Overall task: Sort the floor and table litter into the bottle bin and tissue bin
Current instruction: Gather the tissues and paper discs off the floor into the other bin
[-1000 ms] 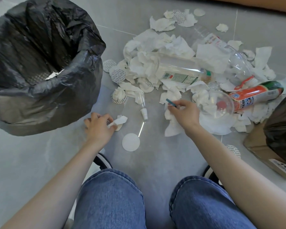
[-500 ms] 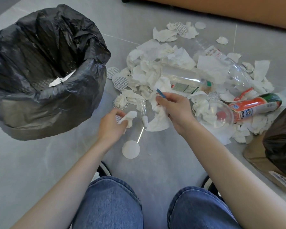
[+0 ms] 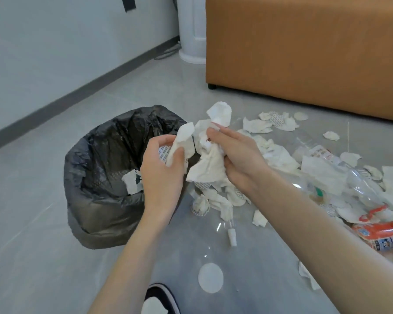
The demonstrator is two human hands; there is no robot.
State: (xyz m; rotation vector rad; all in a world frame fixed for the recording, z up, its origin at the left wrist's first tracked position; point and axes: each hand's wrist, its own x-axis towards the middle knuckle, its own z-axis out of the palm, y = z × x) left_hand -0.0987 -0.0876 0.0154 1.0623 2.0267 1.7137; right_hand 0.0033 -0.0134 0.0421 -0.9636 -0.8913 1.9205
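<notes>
- Head view, tissue: the left hand holds a crumpled white tissue wad, its long axis running near upright with the free end pointing up. The fingers are curled and pressed around its lower part; a small printed round seal shows against the palm.
- Head view, second wad: the right hand clamps a larger bunch of white tissues, fingers closed over the middle. One end sticks up above the fingers, the other hangs down.
- Location: both wads are raised above the floor, at the right rim of the black-lined bin. The two hands are just beside each other.
- Bin contents: white tissue pieces lie inside the bin.
- Floor: the litter pile lies right of the bin, with a clear bottle lying slantwise and a red-labelled bottle cut off at the right edge.
- Hidden: the lower bin wall behind the left wrist and the pile under the right forearm cannot be seen. Print on the seal is illegible.
</notes>
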